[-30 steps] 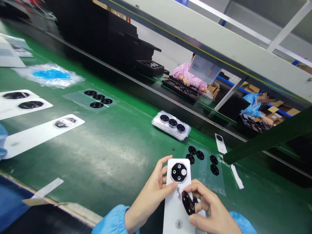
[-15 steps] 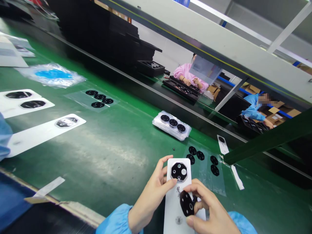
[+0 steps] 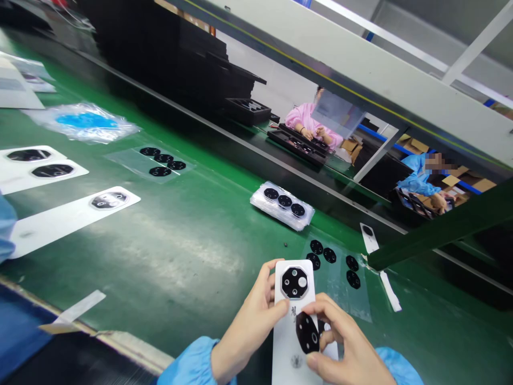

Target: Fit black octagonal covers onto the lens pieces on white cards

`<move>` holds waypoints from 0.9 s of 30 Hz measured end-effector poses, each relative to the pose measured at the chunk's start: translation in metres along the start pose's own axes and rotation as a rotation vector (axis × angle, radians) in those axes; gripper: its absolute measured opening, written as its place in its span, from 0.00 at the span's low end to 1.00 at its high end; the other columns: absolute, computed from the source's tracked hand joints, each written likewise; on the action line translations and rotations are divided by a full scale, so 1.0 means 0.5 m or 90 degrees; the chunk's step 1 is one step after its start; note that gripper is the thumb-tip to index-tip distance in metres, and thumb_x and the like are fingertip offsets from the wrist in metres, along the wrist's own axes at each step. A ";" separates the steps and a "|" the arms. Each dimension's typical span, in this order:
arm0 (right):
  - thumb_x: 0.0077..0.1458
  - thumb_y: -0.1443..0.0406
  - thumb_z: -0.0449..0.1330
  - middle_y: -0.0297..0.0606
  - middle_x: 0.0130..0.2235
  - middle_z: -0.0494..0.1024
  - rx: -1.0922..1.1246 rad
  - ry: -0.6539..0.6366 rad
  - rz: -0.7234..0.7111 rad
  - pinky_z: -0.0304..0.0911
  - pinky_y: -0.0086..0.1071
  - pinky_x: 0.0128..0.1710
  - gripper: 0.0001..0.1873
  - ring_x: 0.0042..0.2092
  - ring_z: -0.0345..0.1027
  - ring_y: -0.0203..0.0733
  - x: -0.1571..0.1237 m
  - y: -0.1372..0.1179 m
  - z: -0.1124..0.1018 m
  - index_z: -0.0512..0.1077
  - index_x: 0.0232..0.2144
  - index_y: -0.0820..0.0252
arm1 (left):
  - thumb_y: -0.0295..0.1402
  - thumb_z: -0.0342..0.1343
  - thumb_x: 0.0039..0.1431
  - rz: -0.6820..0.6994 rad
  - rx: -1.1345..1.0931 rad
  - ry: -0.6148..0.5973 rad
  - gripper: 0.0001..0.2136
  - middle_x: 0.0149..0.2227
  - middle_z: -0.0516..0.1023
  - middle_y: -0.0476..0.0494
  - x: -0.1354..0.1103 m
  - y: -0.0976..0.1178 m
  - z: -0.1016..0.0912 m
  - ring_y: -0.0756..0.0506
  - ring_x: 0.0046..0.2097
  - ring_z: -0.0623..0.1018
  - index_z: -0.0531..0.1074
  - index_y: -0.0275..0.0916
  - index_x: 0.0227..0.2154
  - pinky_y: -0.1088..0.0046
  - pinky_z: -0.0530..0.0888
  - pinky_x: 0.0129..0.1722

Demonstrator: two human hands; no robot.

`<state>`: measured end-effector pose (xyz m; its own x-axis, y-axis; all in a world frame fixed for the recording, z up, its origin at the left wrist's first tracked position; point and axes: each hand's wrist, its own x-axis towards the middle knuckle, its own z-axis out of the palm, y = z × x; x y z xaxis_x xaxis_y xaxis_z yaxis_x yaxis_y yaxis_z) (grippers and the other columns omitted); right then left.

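Observation:
My left hand (image 3: 254, 315) is closed around the left edge of a white phone back cover (image 3: 284, 342), its thumb on the front face just below the octagonal camera opening. Black lettering and a small round mark run down that face. Over the cover's lower half, my right hand (image 3: 347, 339) pinches a black octagonal camera lens cover (image 3: 308, 333) by its edge, tilted, between thumb and fingers. Behind those fingers, part of another white piece (image 3: 331, 350) with a dark round area shows; whether the hand touches it I cannot tell.
Beyond my hands, clear sheets (image 3: 340, 289) carry several black lens covers. A bagged stack (image 3: 280, 214) with three lens covers sits farther back. More white back covers (image 3: 72, 219) lie left, near a blue sleeve (image 3: 6, 230). A slanted green post (image 3: 441, 224) stands right; two people work beyond.
My left thumb has slid down off the camera opening's lower edge onto the white face. The lens cover stays in my right hand, nearly still. The far person in blue has moved their hands.

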<state>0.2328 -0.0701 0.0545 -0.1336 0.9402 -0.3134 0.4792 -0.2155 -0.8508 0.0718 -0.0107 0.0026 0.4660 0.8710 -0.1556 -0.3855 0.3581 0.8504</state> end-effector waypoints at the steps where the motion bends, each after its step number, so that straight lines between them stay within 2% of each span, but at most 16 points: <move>1: 0.37 0.70 0.58 0.37 0.48 0.64 -0.003 -0.001 0.001 0.63 0.27 0.31 0.24 0.36 0.63 0.37 0.000 0.001 -0.001 0.67 0.42 0.54 | 0.26 0.55 0.47 -0.003 0.006 0.003 0.28 0.44 0.72 0.45 0.000 0.001 0.001 0.47 0.37 0.73 0.51 0.44 0.50 0.71 0.67 0.36; 7: 0.39 0.70 0.58 0.36 0.48 0.63 -0.041 -0.037 0.010 0.63 0.28 0.34 0.23 0.36 0.62 0.36 -0.001 0.000 -0.004 0.67 0.42 0.53 | 0.30 0.55 0.49 -0.012 0.022 0.027 0.27 0.40 0.72 0.47 -0.002 0.006 0.010 0.45 0.40 0.73 0.50 0.44 0.51 0.69 0.66 0.41; 11: 0.38 0.70 0.59 0.36 0.46 0.65 -0.025 -0.014 0.004 0.62 0.27 0.32 0.22 0.36 0.62 0.37 -0.002 -0.002 0.000 0.68 0.40 0.54 | 0.28 0.54 0.48 -0.020 0.029 0.022 0.27 0.40 0.71 0.48 -0.004 0.012 0.015 0.46 0.39 0.72 0.50 0.44 0.51 0.69 0.66 0.40; 15: 0.39 0.66 0.61 0.36 0.43 0.66 0.016 0.000 -0.001 0.62 0.27 0.29 0.20 0.31 0.61 0.33 0.000 -0.002 0.002 0.68 0.39 0.55 | 0.26 0.51 0.46 -0.026 0.015 0.015 0.27 0.38 0.71 0.49 -0.004 0.012 0.013 0.47 0.38 0.72 0.51 0.45 0.51 0.71 0.66 0.37; 20: 0.39 0.63 0.63 0.37 0.42 0.66 0.097 -0.013 -0.017 0.61 0.25 0.28 0.20 0.36 0.64 0.37 0.002 -0.002 0.003 0.69 0.39 0.57 | 0.27 0.52 0.48 -0.018 0.005 -0.008 0.24 0.40 0.73 0.47 0.000 0.003 0.003 0.46 0.39 0.72 0.54 0.44 0.49 0.72 0.66 0.37; 25: 0.37 0.57 0.68 0.39 0.44 0.68 0.228 -0.026 0.032 0.60 0.25 0.27 0.25 0.39 0.66 0.40 -0.001 0.017 0.013 0.68 0.39 0.57 | 0.30 0.54 0.48 -0.022 -0.024 -0.042 0.24 0.46 0.72 0.43 0.001 0.003 -0.008 0.45 0.40 0.73 0.55 0.42 0.50 0.71 0.67 0.36; 27: 0.36 0.54 0.69 0.39 0.44 0.68 0.286 -0.035 0.050 0.62 0.26 0.29 0.28 0.37 0.67 0.39 -0.003 0.024 0.018 0.68 0.39 0.57 | 0.30 0.55 0.48 -0.037 -0.028 -0.059 0.24 0.47 0.72 0.42 0.000 0.009 -0.010 0.44 0.42 0.74 0.56 0.42 0.50 0.71 0.67 0.37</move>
<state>0.2312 -0.0763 0.0409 -0.1637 0.9039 -0.3953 0.0672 -0.3895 -0.9186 0.0661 -0.0077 0.0041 0.5592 0.8143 -0.1554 -0.3887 0.4232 0.8184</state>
